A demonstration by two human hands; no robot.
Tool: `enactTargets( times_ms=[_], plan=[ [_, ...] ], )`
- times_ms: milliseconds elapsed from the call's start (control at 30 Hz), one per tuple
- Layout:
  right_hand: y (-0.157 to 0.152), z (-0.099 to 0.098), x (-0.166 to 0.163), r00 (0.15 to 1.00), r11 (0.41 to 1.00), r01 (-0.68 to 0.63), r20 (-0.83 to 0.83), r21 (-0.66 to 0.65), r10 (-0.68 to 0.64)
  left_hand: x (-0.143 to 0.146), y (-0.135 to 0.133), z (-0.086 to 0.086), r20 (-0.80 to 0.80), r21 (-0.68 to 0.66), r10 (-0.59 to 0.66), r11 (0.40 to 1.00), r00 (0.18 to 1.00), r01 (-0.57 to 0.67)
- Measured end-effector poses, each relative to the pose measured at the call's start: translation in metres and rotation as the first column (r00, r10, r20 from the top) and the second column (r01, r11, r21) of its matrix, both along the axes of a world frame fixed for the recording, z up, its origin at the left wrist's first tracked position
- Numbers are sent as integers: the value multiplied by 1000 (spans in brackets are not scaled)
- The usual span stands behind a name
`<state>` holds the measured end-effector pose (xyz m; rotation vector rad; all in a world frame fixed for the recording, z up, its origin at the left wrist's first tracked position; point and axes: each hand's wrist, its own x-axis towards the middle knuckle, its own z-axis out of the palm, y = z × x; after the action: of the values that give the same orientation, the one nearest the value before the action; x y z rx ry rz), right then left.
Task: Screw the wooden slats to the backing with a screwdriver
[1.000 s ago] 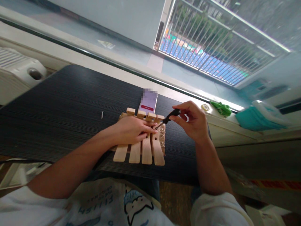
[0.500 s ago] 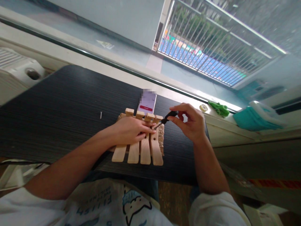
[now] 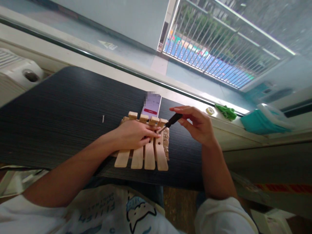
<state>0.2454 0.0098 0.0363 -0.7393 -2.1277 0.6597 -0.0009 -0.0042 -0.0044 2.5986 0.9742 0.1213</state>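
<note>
Working at a black wood-grain table (image 3: 60,107), the person lays the left hand (image 3: 131,134) flat across four flared wooden slats (image 3: 137,159), fingers stretched out, over a brown textured pad (image 3: 166,143) near the front edge. The right hand (image 3: 198,124) holds a black-handled screwdriver (image 3: 174,120) lightly, thumb and fingers narrowed about the handle's end; its slanting shaft reaches down to the rightmost slat (image 3: 161,158), just beside the left fingertips. A phone (image 3: 151,104) lies just beyond the slats, a small metal screw (image 3: 103,119) to their left.
</note>
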Motion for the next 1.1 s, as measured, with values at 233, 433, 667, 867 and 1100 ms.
enactTargets(
  times_ms=[233, 433, 667, 867, 1100],
  plan=[
    [2, -5, 1, 1000, 999, 20, -10, -44, -21, 1, 0, 1, -23, 21, 6, 1000, 1000, -5],
    [2, -3, 1, 999, 999, 49, 13, -4, -49, 1, 0, 1, -26, 17, 2, 1000, 1000, -1],
    [0, 2, 0, 996, 996, 84, 19, 4, -84, 1, 0, 1, -14, 9, 5, 1000, 1000, -5],
    [-1, 0, -4, 992, 993, 120, -24, -13, -121, 1, -1, 2, -24, 5, 11, 1000, 1000, -11],
    [0, -2, -7, 980, 981, 189, -53, -53, -191, 1, 0, 0, -22, 12, 18, 1000, 1000, -18]
  ],
)
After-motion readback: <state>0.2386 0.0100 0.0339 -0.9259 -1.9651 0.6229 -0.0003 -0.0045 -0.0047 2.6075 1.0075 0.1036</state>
